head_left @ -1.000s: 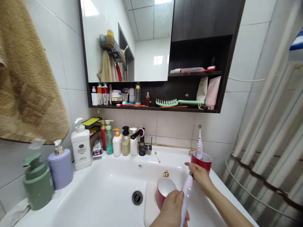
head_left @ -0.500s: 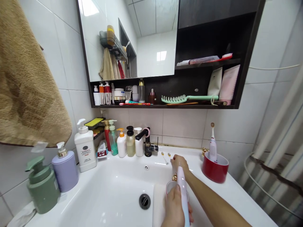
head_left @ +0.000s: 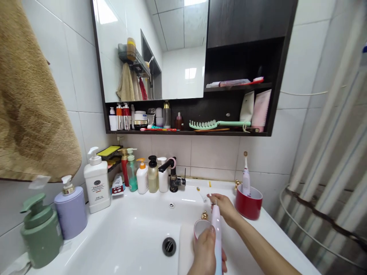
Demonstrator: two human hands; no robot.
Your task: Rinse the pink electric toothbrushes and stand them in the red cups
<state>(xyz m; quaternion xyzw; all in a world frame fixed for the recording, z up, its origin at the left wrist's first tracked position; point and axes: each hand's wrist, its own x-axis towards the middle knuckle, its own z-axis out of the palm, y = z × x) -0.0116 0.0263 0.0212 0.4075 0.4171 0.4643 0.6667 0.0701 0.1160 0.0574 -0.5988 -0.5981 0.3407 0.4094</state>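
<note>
Left hand (head_left: 204, 246) holds slim pink-and-blue plastic toothbrush handle (head_left: 217, 233)

Its fingers curl around it over the glossy white sink (head_left: 129, 236). Beyond, the right hand (head_left: 224, 208) is near a small white brush head (head_left: 201, 194); I cannot tell whether its fingers pinch anything.

Left of the black faucet (head_left: 173, 182), a row of pump bottles (head_left: 153, 179) is noted; farther left, a lilac dispenser (head_left: 71, 214), a green dispenser (head_left: 41, 238) and a hung brown towel (head_left: 37, 110) are recorded. Above the faucet, a mirror cabinet (head_left: 248, 23) is mounted. Well right of the faucet, pale pipes (head_left: 313, 126) are observed.
</note>
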